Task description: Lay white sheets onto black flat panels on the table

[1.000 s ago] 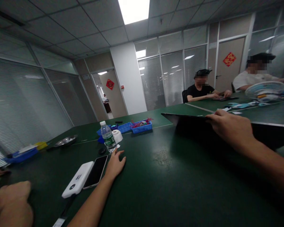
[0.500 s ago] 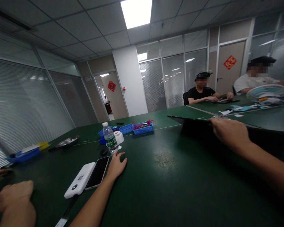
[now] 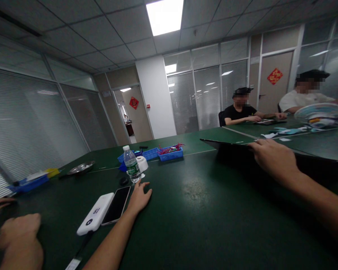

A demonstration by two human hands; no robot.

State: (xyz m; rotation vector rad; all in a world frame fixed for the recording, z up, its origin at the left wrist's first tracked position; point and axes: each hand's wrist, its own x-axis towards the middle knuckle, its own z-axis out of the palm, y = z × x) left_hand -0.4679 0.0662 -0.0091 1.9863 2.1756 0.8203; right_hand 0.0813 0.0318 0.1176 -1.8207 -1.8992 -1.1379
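Note:
My left hand (image 3: 140, 195) rests on the green table (image 3: 169, 228) with its fingers apart and nothing held, just below a water bottle (image 3: 133, 167). Left of its wrist lie a dark-screened phone (image 3: 116, 205) and a white power bank (image 3: 95, 214) with a cable. At the right, my right hand (image 3: 274, 155) grips the upper edge of a thin black panel (image 3: 236, 153), which stands tilted above the table. A small black round item (image 3: 123, 181) sits beside the bottle's base.
Blue baskets, one (image 3: 171, 153) with red wires, stand behind the bottle near a white item (image 3: 142, 164). A metal pan (image 3: 81, 168) and a blue tray (image 3: 30, 183) lie left. Another person's hands (image 3: 18, 230) are lower left. Two people sit far right by a fan-like object (image 3: 318, 112).
The far seated person in black has lowered a raised hand toward the table. My hands hold nearly the same positions; the view has shifted slightly.

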